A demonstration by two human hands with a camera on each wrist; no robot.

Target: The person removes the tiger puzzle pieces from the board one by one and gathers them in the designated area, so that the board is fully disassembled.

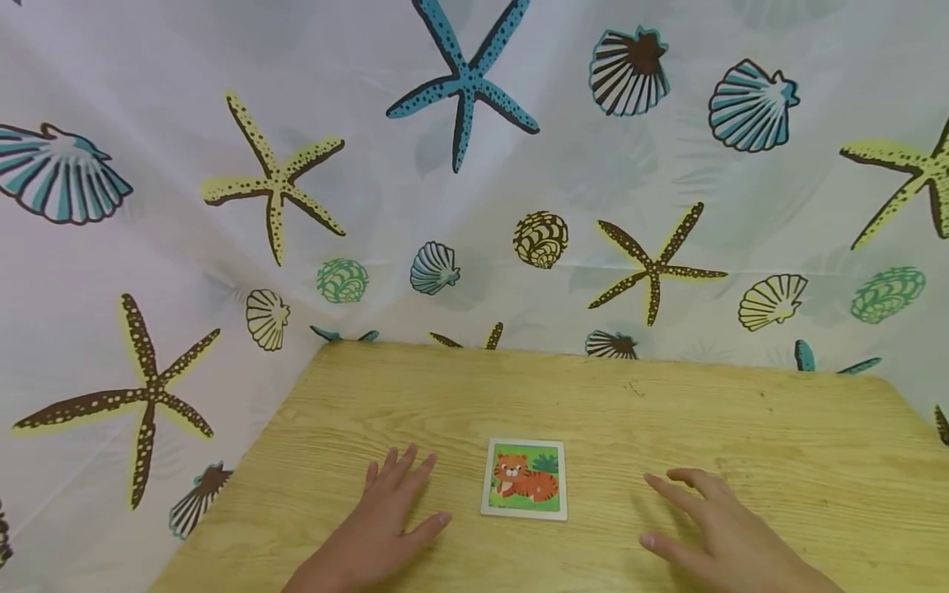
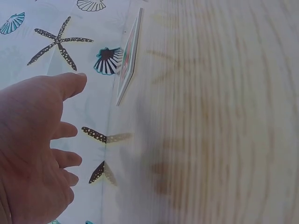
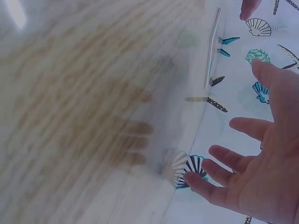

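A small square picture tile with a white border lies flat on the wooden table, showing an orange striped tiger on green. To its left, my left hand hovers with fingers spread and holds nothing. My right hand is on the tile's other side, farther off, fingers loosely extended and grasping nothing. In the left wrist view the tile appears edge-on beyond the thumb. The right wrist view shows the tile as a thin slanted edge, past my relaxed fingers.
The light wood table reaches back to a white cloth printed with starfish and seashells. The cloth hangs behind the table and along its left side. Shadows or reflections of the hands fall on the tabletop.
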